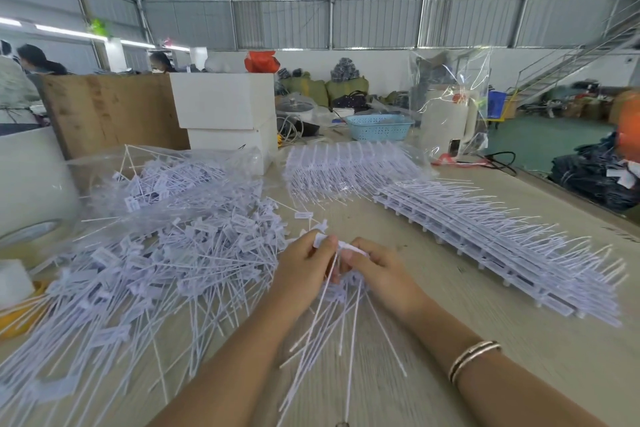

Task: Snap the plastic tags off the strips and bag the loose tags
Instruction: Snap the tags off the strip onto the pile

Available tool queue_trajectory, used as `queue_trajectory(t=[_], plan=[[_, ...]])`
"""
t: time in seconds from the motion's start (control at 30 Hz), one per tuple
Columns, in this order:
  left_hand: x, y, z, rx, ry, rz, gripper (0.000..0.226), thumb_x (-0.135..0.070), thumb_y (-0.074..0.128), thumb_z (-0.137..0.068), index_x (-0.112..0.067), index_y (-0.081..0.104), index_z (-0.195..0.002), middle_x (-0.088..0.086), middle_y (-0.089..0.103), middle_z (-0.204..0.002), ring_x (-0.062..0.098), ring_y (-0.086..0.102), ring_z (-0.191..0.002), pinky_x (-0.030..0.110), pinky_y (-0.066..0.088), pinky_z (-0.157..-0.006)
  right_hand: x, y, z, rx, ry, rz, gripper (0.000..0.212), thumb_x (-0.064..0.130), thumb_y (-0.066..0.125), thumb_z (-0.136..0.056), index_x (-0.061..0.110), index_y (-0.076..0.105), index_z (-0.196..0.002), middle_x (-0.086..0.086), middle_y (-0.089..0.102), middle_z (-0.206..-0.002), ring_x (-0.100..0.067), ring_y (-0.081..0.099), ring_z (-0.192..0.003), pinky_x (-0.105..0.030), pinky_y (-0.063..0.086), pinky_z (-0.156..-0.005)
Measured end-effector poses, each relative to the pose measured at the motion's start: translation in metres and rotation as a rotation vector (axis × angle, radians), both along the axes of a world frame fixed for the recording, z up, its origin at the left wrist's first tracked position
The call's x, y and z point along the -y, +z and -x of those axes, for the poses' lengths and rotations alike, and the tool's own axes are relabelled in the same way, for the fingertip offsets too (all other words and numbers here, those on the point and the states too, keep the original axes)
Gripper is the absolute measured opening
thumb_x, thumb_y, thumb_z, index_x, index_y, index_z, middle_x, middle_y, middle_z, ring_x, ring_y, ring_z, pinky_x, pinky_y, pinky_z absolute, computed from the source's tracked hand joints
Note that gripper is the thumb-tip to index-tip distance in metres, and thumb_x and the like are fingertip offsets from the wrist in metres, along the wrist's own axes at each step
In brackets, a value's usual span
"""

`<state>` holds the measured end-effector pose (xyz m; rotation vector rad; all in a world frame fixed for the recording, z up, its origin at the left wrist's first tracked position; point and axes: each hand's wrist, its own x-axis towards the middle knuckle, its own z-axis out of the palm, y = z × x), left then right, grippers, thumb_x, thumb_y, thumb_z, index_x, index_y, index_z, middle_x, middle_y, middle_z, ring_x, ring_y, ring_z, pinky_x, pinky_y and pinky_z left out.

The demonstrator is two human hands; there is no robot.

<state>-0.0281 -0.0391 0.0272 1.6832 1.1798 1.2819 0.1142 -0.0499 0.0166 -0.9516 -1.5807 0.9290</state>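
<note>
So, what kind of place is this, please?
Probably a factory or warehouse floor. Corrugated metal walls and a steel staircase enclose it, sacks lie along the wall, and the worktable carries heaps of plastic tags and uncut strips.

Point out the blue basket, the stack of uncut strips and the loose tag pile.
blue basket (379,127): head view, front wall.
stack of strips (502,246): head view, middle.
loose tag pile (156,263): head view, centre.

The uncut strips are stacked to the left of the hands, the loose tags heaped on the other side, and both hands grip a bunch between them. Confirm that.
Not quite. The head view shows the uncut strips stacked to the right of the hands, with the loose tags heaped on the left. The left hand and right hand do grip a bunch between them.
</note>
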Motion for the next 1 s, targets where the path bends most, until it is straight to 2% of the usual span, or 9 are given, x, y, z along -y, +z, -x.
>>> queue_trajectory(t=[0.1,0.23,0.33,0.47,0.6,0.7,0.77,0.9,1.0], plan=[[0.002,0.000,-0.001,-0.038,0.027,-0.024,0.033,-0.031,0.055,-0.093,-0.018,0.057,-0.063,-0.006,0.058,-0.047,0.004,0.055,-0.046,0.013,0.041,-0.051,-0.001,-0.002,0.000,0.021,0.009,-0.019,0.020,0.010,0.055,-0.093,0.006,0.062,-0.074,-0.005,0.060,-0.073,-0.013,0.057,-0.073,-0.024,0.043,-0.072],[0.004,0.002,-0.003,-0.019,0.043,0.018,0.038,-0.032,0.055,-0.093,-0.011,0.058,-0.061,-0.003,0.056,-0.045,0.006,0.054,-0.043,0.013,0.041,-0.049,-0.001,-0.002,0.000,0.012,0.024,-0.059,0.018,0.007,0.055,-0.093,0.004,0.063,-0.077,-0.007,0.061,-0.073,-0.017,0.058,-0.073,-0.029,0.045,-0.073],[0.004,0.006,-0.005,0.143,0.025,0.143,0.037,-0.027,0.055,-0.094,-0.009,0.057,-0.061,-0.001,0.054,-0.044,0.010,0.051,-0.041,0.019,0.044,-0.048,0.001,0.001,0.006,0.009,0.004,-0.150,0.020,0.015,0.056,-0.092,0.009,0.065,-0.075,-0.005,0.065,-0.070,-0.016,0.062,-0.070,-0.030,0.049,-0.071],[0.007,0.008,-0.010,0.328,0.043,0.295,0.034,-0.023,0.053,-0.095,-0.007,0.054,-0.064,-0.002,0.049,-0.042,0.009,0.045,-0.036,0.016,0.039,-0.039,-0.002,0.002,0.008,0.153,-0.111,-0.265,0.027,0.022,0.056,-0.093,0.004,0.064,-0.075,-0.018,0.061,-0.068,-0.033,0.059,-0.065,-0.047,0.045,-0.074],[0.005,0.015,-0.006,0.622,0.031,0.434,0.035,-0.018,0.052,-0.096,-0.009,0.050,-0.062,0.001,0.046,-0.043,0.010,0.042,-0.033,0.015,0.030,-0.033,-0.003,-0.001,0.003,0.209,-0.249,-0.311,0.029,0.029,0.055,-0.094,0.012,0.061,-0.072,-0.010,0.060,-0.064,-0.032,0.057,-0.071,-0.038,0.043,-0.079],[0.003,0.014,-0.005,0.568,0.034,0.340,0.030,-0.023,0.055,-0.094,-0.010,0.054,-0.066,0.001,0.054,-0.046,0.011,0.052,-0.040,0.019,0.037,-0.040,-0.001,-0.003,0.004,0.201,-0.224,-0.197,0.028,0.032,0.056,-0.094,0.025,0.057,-0.067,-0.003,0.058,-0.065,-0.033,0.055,-0.088,-0.044,0.042,-0.086],[0.004,0.013,-0.006,0.514,0.036,0.294,0.029,-0.028,0.058,-0.093,-0.011,0.057,-0.069,0.002,0.060,-0.050,0.013,0.060,-0.045,0.019,0.040,-0.042,0.001,0.000,0.006,0.126,-0.182,-0.194,0.029,0.038,0.057,-0.090,0.028,0.053,-0.063,0.002,0.050,-0.061,-0.021,0.052,-0.075,-0.037,0.041,-0.076],[0.002,0.012,-0.002,0.334,0.079,0.163,0.027,-0.036,0.061,-0.090,-0.012,0.059,-0.078,-0.004,0.061,-0.051,0.008,0.061,-0.046,0.016,0.042,-0.040,-0.001,0.002,0.000,-0.128,-0.191,-0.128,0.035,0.033,0.059,-0.085,0.009,0.043,-0.066,-0.005,0.041,-0.062,-0.014,0.040,-0.058,-0.027,0.036,-0.057],[-0.004,0.008,0.000,0.067,0.162,0.000,0.032,-0.041,0.060,-0.088,-0.012,0.055,-0.076,-0.003,0.060,-0.052,0.002,0.052,-0.041,0.020,0.044,-0.046,-0.009,-0.001,-0.005,-0.030,-0.349,0.008,0.036,0.036,0.055,-0.093,0.011,0.043,-0.071,-0.005,0.047,-0.070,-0.016,0.046,-0.068,-0.024,0.041,-0.065]])
